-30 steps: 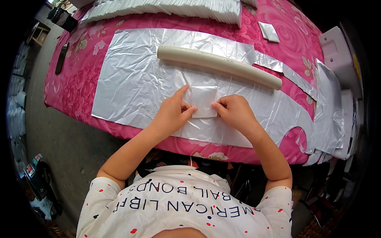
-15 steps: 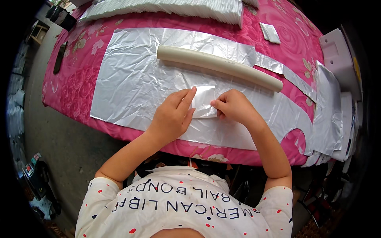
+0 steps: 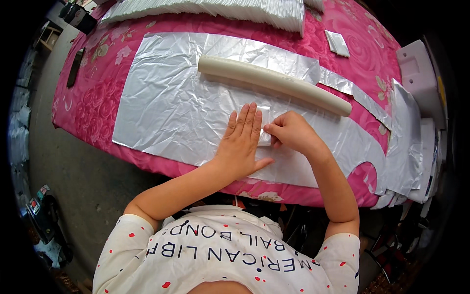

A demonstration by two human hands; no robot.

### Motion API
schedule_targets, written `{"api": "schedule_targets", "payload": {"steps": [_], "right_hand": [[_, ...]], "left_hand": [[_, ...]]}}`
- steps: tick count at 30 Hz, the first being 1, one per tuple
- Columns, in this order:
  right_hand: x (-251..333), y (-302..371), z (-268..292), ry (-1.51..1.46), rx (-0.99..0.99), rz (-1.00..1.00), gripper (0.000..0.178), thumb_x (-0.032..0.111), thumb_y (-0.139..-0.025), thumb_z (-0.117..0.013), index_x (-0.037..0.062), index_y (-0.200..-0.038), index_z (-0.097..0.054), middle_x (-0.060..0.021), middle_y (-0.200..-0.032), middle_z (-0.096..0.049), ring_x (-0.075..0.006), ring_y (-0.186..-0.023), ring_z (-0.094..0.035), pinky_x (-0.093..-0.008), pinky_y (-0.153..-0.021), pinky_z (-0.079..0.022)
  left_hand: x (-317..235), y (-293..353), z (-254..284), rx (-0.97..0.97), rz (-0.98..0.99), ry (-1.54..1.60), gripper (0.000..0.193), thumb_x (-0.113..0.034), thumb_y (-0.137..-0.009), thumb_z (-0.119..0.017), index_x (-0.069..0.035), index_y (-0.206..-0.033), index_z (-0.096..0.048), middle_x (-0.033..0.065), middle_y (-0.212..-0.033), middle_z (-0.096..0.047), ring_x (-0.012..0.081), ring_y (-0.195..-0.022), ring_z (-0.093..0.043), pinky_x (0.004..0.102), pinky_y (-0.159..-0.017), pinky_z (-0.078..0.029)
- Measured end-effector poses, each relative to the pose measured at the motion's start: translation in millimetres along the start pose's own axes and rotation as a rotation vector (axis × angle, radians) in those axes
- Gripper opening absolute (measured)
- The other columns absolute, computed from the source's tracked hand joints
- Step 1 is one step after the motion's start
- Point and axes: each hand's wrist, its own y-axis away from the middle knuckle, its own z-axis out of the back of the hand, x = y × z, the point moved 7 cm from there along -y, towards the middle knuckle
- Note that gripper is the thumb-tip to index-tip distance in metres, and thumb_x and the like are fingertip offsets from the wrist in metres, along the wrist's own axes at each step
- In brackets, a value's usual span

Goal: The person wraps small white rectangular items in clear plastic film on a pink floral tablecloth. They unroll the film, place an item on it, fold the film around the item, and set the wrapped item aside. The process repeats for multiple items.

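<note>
My left hand [image 3: 239,144] lies flat with fingers stretched out, covering most of a small folded square of silvery film [image 3: 265,139]. At the square's right edge, my right hand [image 3: 295,133] pinches it between thumb and fingers. Both hands are over a large, creased silvery sheet [image 3: 152,98] spread across the table. Just beyond them a long cream-coloured tube [image 3: 274,84] rests on the sheet, slanting down to the right. The fingertips of my right hand partly hide what they grip.
A pink floral cloth [image 3: 98,108] covers the table. Along the far side stands a long row of stacked silvery-white packets [image 3: 235,10]. A small folded packet [image 3: 337,43] lies at the far right, a white foam box [image 3: 418,73] beyond the right edge, and a dark narrow object [image 3: 76,67] at left.
My left hand has slid right and flattened over the folded square, its fingers now stretched out together. My right hand keeps its pinch at the square's right edge.
</note>
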Motion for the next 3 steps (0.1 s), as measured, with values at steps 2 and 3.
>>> {"api": "schedule_targets", "payload": {"steps": [2, 3], "right_hand": [[1.2, 1.1, -0.1, -0.018, -0.002, -0.006, 0.030, 0.025, -0.083, -0.059, 0.0001, -0.067, -0.067, -0.0086, -0.057, -0.063, -0.0152, -0.054, -0.062, -0.0289, -0.055, -0.048], [1.9, 2.1, -0.3, -0.027, -0.003, -0.009, 0.031, 0.025, -0.083, -0.059, 0.0004, -0.067, -0.067, -0.0086, -0.058, -0.063, -0.0152, -0.055, -0.063, -0.0289, -0.056, -0.048]], "left_hand": [[0.6, -0.2, -1.5, -0.003, 0.022, 0.014, 0.107, -0.061, -0.074, -0.057, 0.010, -0.140, -0.012, 0.0253, -0.148, -0.011, 0.0371, -0.139, -0.006, 0.0502, -0.111, -0.004], [0.5, -0.3, -2.4, -0.003, 0.033, 0.021, 0.107, -0.062, -0.074, -0.057, 0.009, -0.140, -0.012, 0.0251, -0.148, -0.010, 0.0369, -0.139, -0.005, 0.0508, -0.111, -0.004]]}}
